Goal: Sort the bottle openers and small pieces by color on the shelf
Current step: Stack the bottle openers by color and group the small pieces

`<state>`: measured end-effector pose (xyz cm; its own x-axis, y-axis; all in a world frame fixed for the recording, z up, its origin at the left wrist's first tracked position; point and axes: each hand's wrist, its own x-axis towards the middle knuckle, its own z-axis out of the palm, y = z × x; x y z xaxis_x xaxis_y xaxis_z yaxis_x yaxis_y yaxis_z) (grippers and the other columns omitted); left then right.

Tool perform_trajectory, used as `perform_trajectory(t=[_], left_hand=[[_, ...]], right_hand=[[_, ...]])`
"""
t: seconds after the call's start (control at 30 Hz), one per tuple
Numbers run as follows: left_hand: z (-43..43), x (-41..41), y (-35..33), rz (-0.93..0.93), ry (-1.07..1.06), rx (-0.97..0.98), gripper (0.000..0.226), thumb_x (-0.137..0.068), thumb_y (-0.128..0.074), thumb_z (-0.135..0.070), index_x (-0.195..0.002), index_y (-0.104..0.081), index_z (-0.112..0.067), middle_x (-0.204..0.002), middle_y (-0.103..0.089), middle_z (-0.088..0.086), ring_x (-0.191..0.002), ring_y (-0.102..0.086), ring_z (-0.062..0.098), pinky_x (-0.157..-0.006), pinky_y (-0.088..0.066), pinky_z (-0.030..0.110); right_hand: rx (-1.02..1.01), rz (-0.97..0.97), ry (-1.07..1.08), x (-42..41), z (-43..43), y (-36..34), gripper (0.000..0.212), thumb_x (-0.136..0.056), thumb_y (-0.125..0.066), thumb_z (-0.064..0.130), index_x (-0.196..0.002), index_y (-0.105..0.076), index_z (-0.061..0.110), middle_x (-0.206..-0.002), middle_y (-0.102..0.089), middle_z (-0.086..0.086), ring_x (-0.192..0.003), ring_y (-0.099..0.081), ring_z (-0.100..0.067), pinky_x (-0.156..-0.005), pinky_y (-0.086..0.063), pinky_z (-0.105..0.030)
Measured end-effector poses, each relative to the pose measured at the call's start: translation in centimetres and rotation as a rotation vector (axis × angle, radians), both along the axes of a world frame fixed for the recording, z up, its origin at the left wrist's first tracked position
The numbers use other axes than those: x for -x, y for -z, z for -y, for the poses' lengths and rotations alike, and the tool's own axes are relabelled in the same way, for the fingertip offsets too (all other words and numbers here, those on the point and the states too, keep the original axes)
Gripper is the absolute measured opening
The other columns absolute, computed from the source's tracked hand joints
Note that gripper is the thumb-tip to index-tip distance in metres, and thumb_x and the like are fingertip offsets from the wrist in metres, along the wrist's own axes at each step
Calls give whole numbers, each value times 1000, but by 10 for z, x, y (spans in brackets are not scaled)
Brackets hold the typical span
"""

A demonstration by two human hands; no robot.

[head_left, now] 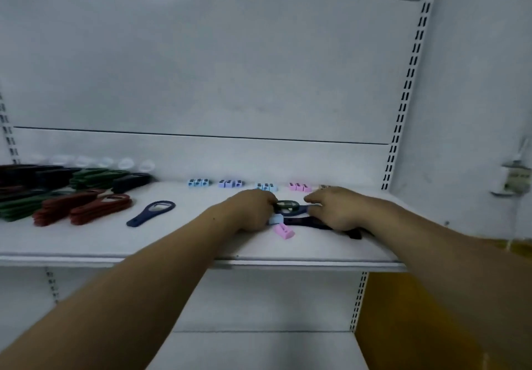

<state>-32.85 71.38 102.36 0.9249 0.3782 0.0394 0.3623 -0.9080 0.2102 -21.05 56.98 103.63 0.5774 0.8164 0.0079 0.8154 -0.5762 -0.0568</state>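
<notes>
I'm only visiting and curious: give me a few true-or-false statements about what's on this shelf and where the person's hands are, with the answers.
1. The red bottle openers are piled at the right end of the shelf. False: they lie toward its left end.
2. One navy opener lies alone between the red pile and the left hand. True.
3. Both hands hang below the shelf. False: the left hand and the right hand are on the shelf, at a cluster of dark openers.
4. A loose pink piece lies on the shelf close by the hands. True.
</notes>
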Motion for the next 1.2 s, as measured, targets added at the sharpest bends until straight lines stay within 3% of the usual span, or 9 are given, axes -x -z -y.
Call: perform_trajectory(t=[0.17,0.3,0.43,0.57,0.67,0.77,0.87,1.0,1.2], left_hand=[[-3,2,2,161,-141,57,20,-95,-51,-21,-110,-64,-22,-117,-62,2,-99,-55,17,-83,-39,22],[-1,5,6,228,-185,78,22,-95,-52,-23,-113,-64,-22,-116,-61,0,-91,-49,12,-80,-36,21],[2,7,6,226,-167,73,25,-96,-50,-22,-117,-63,-20,-121,-62,-1,-101,-54,16,-85,-38,21],[6,6,7,278,-163,55,28,-97,-48,-25,-118,-63,-17,-122,-62,1,-105,-55,18,-86,-40,24],[22,-1,-5,557,-151,452,39,-91,-57,-39,-125,-56,-19,-114,-61,-2,-97,-59,16,-81,-46,27],[44,-12,-21,566,-83,840,19,-94,-59,-22,-110,-58,-13,-92,-68,4,-75,-67,14,-72,-56,28],[54,-17,-24,618,-88,990,5,-95,-53,-8,-94,-56,-12,-83,-68,12,-63,-68,15,-59,-56,24],[53,-23,-22,658,-138,1120,5,-93,-50,-1,-93,-51,-6,-84,-66,18,-60,-69,17,-50,-52,20],[62,-29,-16,581,-83,1107,37,-91,-51,6,-120,-47,-18,-105,-61,21,-63,-71,21,-57,-57,24]], right_hand=[[19,-83,-78,-17,-13,-8,29,-93,-53,28,-108,-68,9,-110,-68,-9,-95,-60,-22,-86,-48,-31],[-13,-182,-79,-15,-7,-16,18,-88,-62,27,-95,-73,15,-97,-69,-5,-82,-59,-20,-74,-48,-29],[-110,-177,27,-19,7,-19,26,-90,-54,17,-103,-65,-2,-90,-62,-12,-74,-48,-21,-60,-38,-27],[-290,-232,46,-28,19,-26,22,-94,-52,18,-100,-65,2,-97,-65,-19,-72,-52,-20,-62,-38,-27],[-448,-505,-39,-24,26,-27,11,-95,-55,19,-88,-64,16,-74,-64,-4,-61,-51,-14,-58,-43,-27],[-536,-531,-80,-19,28,-25,12,-95,-56,19,-87,-64,17,-64,-61,3,-49,-50,-6,-51,-42,-22],[-443,-318,8,-32,44,-26,17,-94,-56,28,-93,-66,14,-80,-67,0,-69,-63,-12,-60,-47,-25],[92,-30,248,-47,81,-30,54,-85,-58,59,-101,-67,8,-98,-65,-6,-90,-60,-22,-72,-45,-31],[-119,-188,170,-42,94,-21,27,-84,-70,36,-106,-66,20,-104,-61,2,-95,-57,-18,-78,-46,-29]])
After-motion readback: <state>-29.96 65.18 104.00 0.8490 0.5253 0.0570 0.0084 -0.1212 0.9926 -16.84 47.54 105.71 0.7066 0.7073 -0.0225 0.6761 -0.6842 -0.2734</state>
